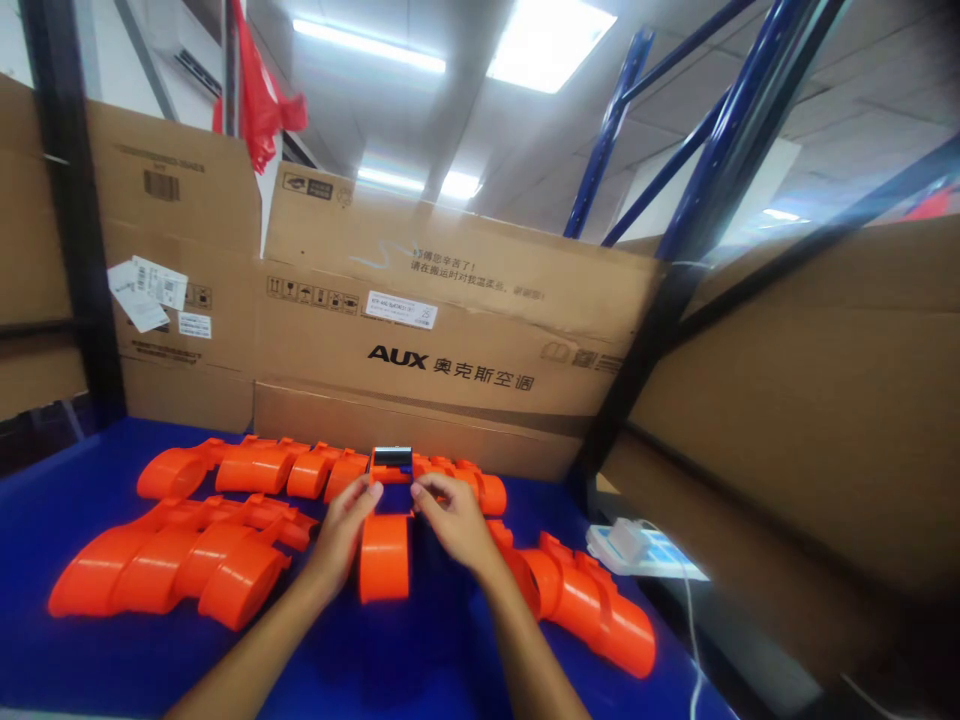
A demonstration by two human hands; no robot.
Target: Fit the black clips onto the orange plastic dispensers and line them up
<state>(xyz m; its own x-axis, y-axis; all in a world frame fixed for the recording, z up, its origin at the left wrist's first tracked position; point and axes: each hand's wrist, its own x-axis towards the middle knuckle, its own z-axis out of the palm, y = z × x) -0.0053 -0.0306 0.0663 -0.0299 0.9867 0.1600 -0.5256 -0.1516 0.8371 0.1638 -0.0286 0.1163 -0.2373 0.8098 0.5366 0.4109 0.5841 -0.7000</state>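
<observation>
An orange plastic tape dispenser (pixel 385 565) stands in front of me at the middle, its round body low. On its raised top end sits a black strip (pixel 392 457) with a pale serrated edge, and a small blue part shows beside it. My left hand (pixel 343 530) is closed on the left side of the dispenser's upper part, thumb pointing up. From the right, my right hand (pixel 452 518) pinches the same part near the blue bit, with thumb and bent fingers close together. Exactly what its fingertips press is too small to tell.
Orange dispensers lie in rows on the blue tabletop (pixel 375 670): a back row (pixel 255 468), a left group (pixel 165 565) and a right group (pixel 592 610). Cardboard (pixel 450 330) walls the back. A white-and-blue box (pixel 649 550) with a cable sits right, near a dark rack post (pixel 637 340).
</observation>
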